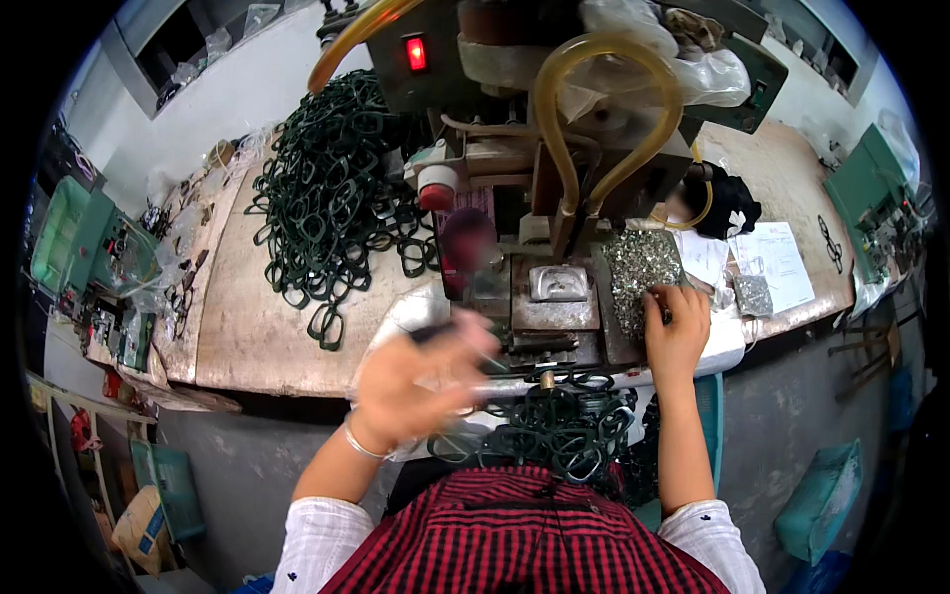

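My left hand is blurred in motion just in front of the bench machine, with something dark between its fingertips; I cannot tell what it is. My right hand rests with curled fingers on a tray of small shiny metal pieces to the right of the machine's metal die block. A heap of dark green eyeglass frames lies in my lap below both hands.
A large pile of dark green frames covers the worn bench to the left. Yellow hoses loop over the machine. Papers and a small bag of metal parts lie at right. Green machines stand at both far sides.
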Demonstrator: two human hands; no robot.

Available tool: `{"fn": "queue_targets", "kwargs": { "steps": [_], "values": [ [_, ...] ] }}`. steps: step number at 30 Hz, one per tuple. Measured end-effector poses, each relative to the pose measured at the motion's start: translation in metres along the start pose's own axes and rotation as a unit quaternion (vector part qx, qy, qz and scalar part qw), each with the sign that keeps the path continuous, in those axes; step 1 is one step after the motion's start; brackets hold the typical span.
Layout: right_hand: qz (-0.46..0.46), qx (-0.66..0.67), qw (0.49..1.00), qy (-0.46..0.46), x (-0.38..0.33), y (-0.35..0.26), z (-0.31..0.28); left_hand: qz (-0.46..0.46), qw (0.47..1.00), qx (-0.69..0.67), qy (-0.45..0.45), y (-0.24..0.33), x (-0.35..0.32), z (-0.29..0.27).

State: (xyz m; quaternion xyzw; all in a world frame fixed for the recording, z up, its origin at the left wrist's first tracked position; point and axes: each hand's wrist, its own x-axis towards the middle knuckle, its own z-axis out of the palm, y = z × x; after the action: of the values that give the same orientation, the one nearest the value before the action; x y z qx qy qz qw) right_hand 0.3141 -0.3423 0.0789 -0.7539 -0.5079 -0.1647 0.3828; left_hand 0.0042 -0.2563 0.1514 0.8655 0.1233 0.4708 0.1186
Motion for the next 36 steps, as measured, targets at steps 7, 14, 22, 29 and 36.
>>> {"fn": "queue_targets", "kwargs": {
  "steps": [7,14,22,29,36],
  "values": [
    [0.022,0.011,1.000,-0.015,0.013,0.019,0.005,0.256,0.965,0.009,-0.052,-0.006,0.031,0.053],
    [0.010,0.006,0.999,-0.049,0.004,0.006,0.014,0.248,0.968,0.004,-0.029,-0.013,0.023,0.053],
    [-0.045,-0.007,0.998,-0.033,0.002,0.002,0.028,0.056,0.991,0.092,0.078,0.002,-0.040,0.041],
    [-0.065,-0.001,0.998,-0.023,0.014,0.002,0.020,-0.181,0.937,0.272,0.124,-0.128,-0.011,0.009],
    [0.007,0.028,0.999,-0.025,0.008,0.003,0.023,-0.242,0.874,0.400,-0.131,-0.226,-0.063,0.045]
  ]
}}
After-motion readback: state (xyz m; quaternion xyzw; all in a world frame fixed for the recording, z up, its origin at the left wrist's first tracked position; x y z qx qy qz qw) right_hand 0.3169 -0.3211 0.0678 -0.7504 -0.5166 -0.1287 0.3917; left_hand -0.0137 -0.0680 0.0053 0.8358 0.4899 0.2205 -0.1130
